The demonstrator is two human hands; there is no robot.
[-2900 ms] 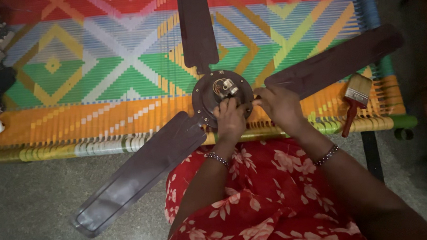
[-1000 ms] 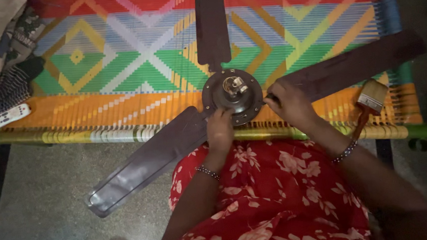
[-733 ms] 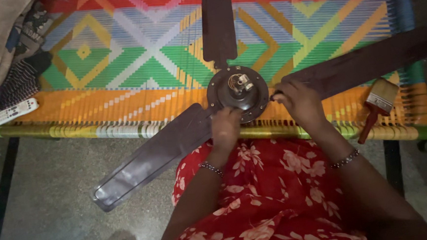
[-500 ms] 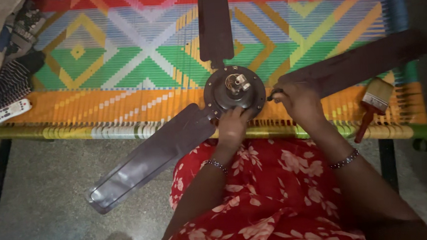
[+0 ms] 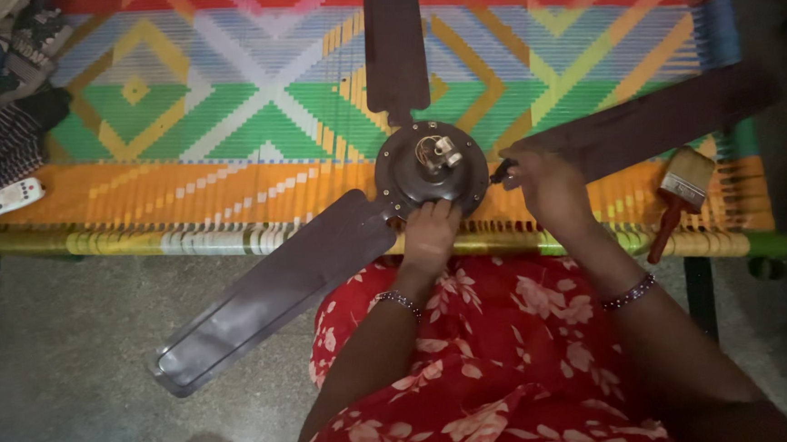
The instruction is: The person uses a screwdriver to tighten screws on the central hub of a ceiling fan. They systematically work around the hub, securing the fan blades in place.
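Resting at the woven cot's (image 5: 224,122) front edge, a three-bladed ceiling fan (image 5: 431,169) is steadied: left hand (image 5: 431,237) fingers curled on its heavy, rigid hub, right hand (image 5: 546,184) closed around a blade root; thin blades likely flex.

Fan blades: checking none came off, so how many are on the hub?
3. One blade points away over the woven cot, one reaches left past its edge, one runs right from the hub.
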